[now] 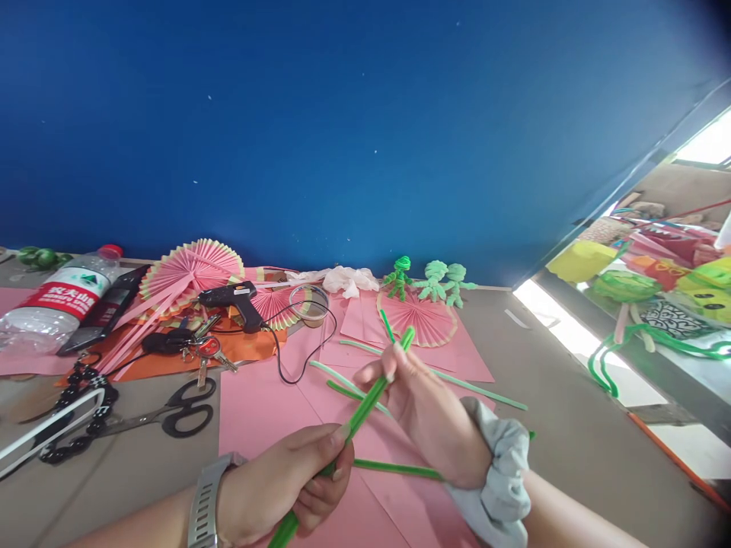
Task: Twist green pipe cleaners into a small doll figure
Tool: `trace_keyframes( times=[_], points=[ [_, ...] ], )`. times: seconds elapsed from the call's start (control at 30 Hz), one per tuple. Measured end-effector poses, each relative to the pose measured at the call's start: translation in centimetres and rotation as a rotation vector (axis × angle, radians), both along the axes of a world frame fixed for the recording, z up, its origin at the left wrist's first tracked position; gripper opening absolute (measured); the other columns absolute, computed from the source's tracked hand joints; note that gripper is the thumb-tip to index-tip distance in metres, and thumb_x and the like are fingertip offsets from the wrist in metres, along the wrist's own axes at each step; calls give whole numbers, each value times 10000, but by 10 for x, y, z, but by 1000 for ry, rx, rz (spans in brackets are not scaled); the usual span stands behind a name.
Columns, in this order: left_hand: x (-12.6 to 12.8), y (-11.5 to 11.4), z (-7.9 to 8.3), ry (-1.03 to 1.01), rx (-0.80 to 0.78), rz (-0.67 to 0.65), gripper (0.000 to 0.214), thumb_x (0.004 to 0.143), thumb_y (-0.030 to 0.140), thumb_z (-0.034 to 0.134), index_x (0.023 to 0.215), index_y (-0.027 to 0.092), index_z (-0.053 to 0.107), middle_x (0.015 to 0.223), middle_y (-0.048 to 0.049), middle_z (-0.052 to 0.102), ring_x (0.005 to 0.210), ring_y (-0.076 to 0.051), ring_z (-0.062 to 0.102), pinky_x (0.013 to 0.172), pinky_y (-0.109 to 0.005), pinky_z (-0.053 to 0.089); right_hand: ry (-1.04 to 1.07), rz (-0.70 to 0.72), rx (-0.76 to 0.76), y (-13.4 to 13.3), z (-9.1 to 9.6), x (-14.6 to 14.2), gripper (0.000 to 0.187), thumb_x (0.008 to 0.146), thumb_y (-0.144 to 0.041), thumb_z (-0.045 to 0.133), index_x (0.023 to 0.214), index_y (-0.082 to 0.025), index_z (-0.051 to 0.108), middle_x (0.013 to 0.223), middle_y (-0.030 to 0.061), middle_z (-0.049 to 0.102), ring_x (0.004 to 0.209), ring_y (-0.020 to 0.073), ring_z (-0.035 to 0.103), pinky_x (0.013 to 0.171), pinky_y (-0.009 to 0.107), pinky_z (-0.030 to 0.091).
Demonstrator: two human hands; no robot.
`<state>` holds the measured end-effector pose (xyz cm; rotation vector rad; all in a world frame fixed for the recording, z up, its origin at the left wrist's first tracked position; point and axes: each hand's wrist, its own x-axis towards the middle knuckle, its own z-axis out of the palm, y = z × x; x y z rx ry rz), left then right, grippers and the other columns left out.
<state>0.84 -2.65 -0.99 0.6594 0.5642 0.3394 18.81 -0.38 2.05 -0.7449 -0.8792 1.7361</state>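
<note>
I see the left hand (285,481) curled closed around, and the right hand (429,415) pinching, the green pipe-cleaner bundle (366,406), which might splay if either grip slackens.

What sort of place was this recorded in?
Most likely a craft workspace, though whether home, class or shop I can't tell: there's a glue gun, pleated pink paper fans and fuzzy green stems.
</note>
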Motion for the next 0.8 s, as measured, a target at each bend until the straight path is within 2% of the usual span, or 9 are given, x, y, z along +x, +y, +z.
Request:
trace_keyframes(
  times=[0.1, 0.2, 0.33, 0.47, 0.63, 0.7, 0.8],
  points=[
    [-2, 1, -1, -21, 19, -4, 332, 891, 451, 339, 689, 189, 362, 507, 90, 223, 408, -46, 94, 383, -185, 84, 148, -106, -33, 14, 14, 17, 319, 948, -282, 313, 687, -190, 472, 648, -25, 488, 665, 96, 515, 702, 236, 429],
    [-4, 3, -1, -4, 54, -11, 318, 898, 438, 332, 706, 187, 362, 527, 87, 231, 420, -47, 101, 392, -188, 82, 210, -125, -61, 22, 27, 29, 338, 948, -253, 308, 646, -174, 438, 555, -68, 295, 439, 50, 323, 519, 186, 388],
    [-4, 3, -1, 51, 159, -48, 331, 889, 452, 346, 689, 189, 356, 543, 81, 259, 425, -49, 157, 401, -196, 106, 168, -219, -19, 26, 45, 40, 333, 932, -221, 339, 613, -165, 414, 548, -76, 170, 412, 56, 181, 403, 167, 280],
    [-2, 2, -1, 131, 336, -30, 353, 878, 467, 359, 658, 190, 354, 546, 74, 292, 453, -65, 227, 427, -205, 197, 116, -363, 29, 26, 66, 52, 316, 909, -186, 384, 595, -166, 405, 557, -76, 138, 417, 62, 134, 371, 176, 235],
    [-1, 5, 2, 484, 657, 231, 355, 860, 443, 405, 656, 161, 474, 569, 56, 348, 508, -79, 285, 469, -208, 232, 109, -519, 99, 23, 86, 62, 322, 920, -180, 369, 603, -168, 427, 563, -76, 154, 409, 54, 160, 366, 146, 272],
    [-3, 9, 2, 543, 685, 349, 331, 849, 443, 427, 695, 164, 515, 560, 62, 326, 504, -81, 269, 459, -205, 219, 98, -545, 120, 23, 86, 64, 319, 925, -193, 367, 617, -170, 447, 565, -73, 180, 415, 50, 205, 394, 137, 325],
    [-9, 15, 1, 518, 631, 492, 299, 822, 452, 477, 697, 181, 496, 511, 83, 280, 459, -75, 227, 425, -199, 193, 92, -542, 139, 25, 79, 66, 331, 942, -221, 329, 650, -171, 477, 580, -65, 225, 445, 53, 276, 457, 141, 399]
  ],
)
